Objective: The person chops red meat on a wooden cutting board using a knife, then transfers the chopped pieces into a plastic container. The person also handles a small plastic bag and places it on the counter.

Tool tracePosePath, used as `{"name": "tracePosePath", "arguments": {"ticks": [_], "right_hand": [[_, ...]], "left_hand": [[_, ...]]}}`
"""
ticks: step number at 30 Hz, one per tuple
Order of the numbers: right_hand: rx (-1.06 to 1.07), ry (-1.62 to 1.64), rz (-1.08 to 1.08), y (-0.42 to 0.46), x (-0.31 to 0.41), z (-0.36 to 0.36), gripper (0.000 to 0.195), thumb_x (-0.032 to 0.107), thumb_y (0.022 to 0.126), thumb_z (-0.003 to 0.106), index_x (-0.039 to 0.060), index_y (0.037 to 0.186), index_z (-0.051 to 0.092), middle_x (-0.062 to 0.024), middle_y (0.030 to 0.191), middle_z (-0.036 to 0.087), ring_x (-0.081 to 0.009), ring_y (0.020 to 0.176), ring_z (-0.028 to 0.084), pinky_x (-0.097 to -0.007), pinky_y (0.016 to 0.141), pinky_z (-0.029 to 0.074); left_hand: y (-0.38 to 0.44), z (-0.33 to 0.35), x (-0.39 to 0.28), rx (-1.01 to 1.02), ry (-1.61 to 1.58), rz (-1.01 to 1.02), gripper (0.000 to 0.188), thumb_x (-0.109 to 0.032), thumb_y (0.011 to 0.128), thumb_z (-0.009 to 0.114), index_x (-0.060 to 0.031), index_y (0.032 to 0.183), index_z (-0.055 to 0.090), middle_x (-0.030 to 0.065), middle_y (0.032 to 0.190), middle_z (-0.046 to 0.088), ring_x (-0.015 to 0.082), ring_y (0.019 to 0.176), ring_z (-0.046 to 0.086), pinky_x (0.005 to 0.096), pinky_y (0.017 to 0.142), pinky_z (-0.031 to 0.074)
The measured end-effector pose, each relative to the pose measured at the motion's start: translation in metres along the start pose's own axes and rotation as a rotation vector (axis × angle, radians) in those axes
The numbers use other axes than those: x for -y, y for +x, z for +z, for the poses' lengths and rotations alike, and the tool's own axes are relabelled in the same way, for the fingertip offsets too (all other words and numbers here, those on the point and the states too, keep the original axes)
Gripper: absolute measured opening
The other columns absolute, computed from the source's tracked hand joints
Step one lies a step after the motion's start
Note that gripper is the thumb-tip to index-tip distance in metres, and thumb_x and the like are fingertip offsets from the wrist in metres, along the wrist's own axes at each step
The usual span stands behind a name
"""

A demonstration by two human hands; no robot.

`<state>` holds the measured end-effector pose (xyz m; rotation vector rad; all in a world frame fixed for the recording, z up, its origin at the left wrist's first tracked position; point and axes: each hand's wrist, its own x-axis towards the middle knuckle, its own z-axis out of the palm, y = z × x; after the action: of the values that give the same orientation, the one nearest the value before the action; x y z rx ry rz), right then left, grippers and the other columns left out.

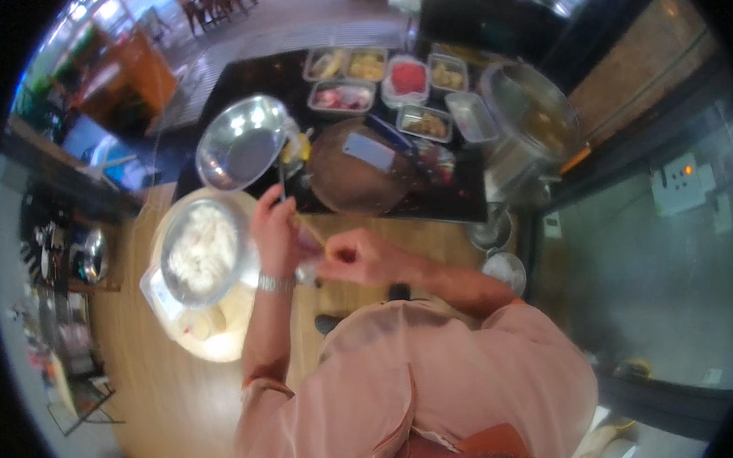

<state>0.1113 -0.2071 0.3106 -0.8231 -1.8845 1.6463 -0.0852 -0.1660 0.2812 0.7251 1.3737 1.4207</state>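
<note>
My left hand [274,227], with a metal watch on its wrist, is raised in front of the table's near edge. A thin dark object [282,177] sticks up between its fingers; blur hides what it is. A thin yellow strand [309,227] runs from the left hand to my right hand [365,254], whose curled fingers pinch its end. Below the strand, between the hands, shows a blurred purplish item [308,246]. Beyond them a round wooden chopping board [339,184] carries a cleaver [369,152] with a broad pale blade and a dark handle.
A metal basin [247,145] stands left on the black table [240,80]. Several food containers [341,98] line its far side. A large stockpot [525,115] is at the right. Lower left, a bowl of white food [203,250] sits on a round stand [223,342].
</note>
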Motion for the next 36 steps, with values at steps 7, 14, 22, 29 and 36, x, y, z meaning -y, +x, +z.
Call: {"name": "tracePosePath", "arguments": {"ticks": [7,14,22,29,36], "right_hand": [[-0.548,-0.036,-0.641,-0.029,-0.031,-0.002,0.012,0.011,0.093,0.068,0.0050,0.087,0.059,-0.0067,0.076,0.056,-0.0182,0.064,0.053,-0.0309,0.055,0.041],[-0.763,-0.689,-1.028,0.025,-0.047,-0.174,0.007,0.003,0.085,0.062,0.0067,0.091,0.065,-0.0053,0.084,0.061,-0.0182,0.067,0.058,-0.0311,0.056,0.045],[-0.639,0.314,-0.339,-0.009,0.043,-0.097,0.010,0.005,0.094,0.052,0.0055,0.087,0.059,-0.0004,0.068,0.054,-0.0108,0.054,0.049,-0.0273,0.047,0.038],[-0.734,-0.398,-0.510,0.050,-0.060,-0.123,0.007,0.002,0.094,0.055,0.0038,0.092,0.061,-0.0057,0.080,0.062,-0.0180,0.071,0.057,-0.0329,0.063,0.046],[-0.575,-0.072,-0.442,0.015,0.009,-0.107,0.022,-0.001,0.099,0.044,0.0070,0.090,0.063,0.0025,0.069,0.053,-0.0077,0.058,0.051,-0.0259,0.050,0.043]], "left_hand": [[-0.007,0.181,-0.076,0.521,-0.256,-0.086,0.033,-0.004,0.091,0.063,-0.0033,0.124,0.059,0.0022,0.086,0.061,0.0103,0.068,0.057,0.0251,0.057,0.046],[-0.049,0.205,-0.126,0.836,-0.225,0.040,0.026,0.008,0.089,0.064,-0.0031,0.112,0.066,-0.0034,0.074,0.055,0.0058,0.067,0.051,0.0221,0.061,0.046],[0.024,0.198,-0.102,0.524,-0.182,0.153,0.026,0.005,0.088,0.069,-0.0036,0.113,0.064,-0.0018,0.081,0.060,0.0079,0.067,0.057,0.0213,0.059,0.047],[-0.001,0.192,-0.138,0.773,-0.189,-0.042,0.022,0.002,0.090,0.068,-0.0044,0.110,0.063,-0.0012,0.080,0.060,0.0076,0.064,0.054,0.0222,0.055,0.043],[0.032,0.157,-0.096,0.505,-0.028,0.004,0.018,0.000,0.090,0.069,-0.0051,0.107,0.062,-0.0004,0.083,0.061,0.0064,0.064,0.054,0.0215,0.053,0.042]]}}
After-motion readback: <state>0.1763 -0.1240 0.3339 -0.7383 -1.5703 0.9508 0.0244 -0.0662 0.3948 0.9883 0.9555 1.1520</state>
